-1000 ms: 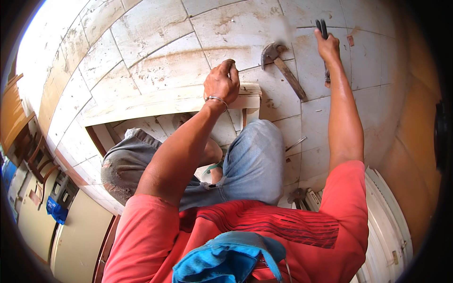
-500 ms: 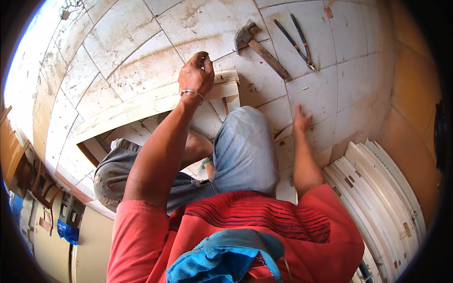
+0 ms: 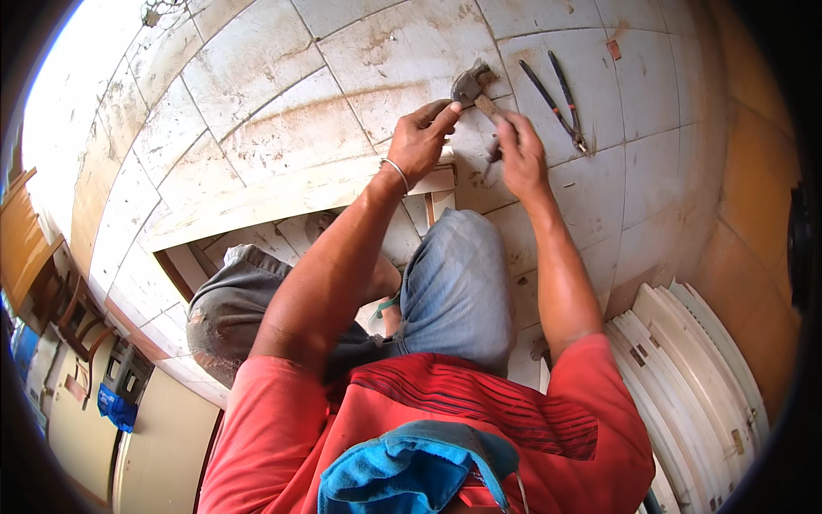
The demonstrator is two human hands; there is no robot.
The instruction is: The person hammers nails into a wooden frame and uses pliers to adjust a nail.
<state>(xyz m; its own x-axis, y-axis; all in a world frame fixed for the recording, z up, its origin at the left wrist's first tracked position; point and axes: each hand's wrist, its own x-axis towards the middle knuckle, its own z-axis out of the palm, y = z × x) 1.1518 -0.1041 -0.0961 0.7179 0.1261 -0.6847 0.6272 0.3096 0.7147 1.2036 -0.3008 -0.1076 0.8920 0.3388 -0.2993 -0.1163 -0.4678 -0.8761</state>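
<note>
The claw hammer [image 3: 470, 83], with a dark metal head and a worn wooden handle, lies on the tiled floor ahead of me. My right hand [image 3: 521, 152] closes round its handle, a little blurred. Close to the hammer head, my left hand [image 3: 419, 144] has its thumb and fingers pinched together; whatever they hold is hidden or too small to name. Below that hand is a pale wooden frame [image 3: 282, 192], lying across the floor in front of my knees. Its right end is partly behind my left wrist.
Pincers [image 3: 561, 107] with dark handles lie open right of the hammer. A small reddish scrap [image 3: 613, 50] is beyond them. Long white boards [image 3: 685, 368] are stacked at my right side. Wooden furniture [image 3: 81, 334] and a blue bag [image 3: 116, 407] are at the far left.
My right hand has moved forward from the bare floor onto the hammer handle. My left hand has shifted right, off the frame's end toward the hammer head. The whole view has shifted slightly.
</note>
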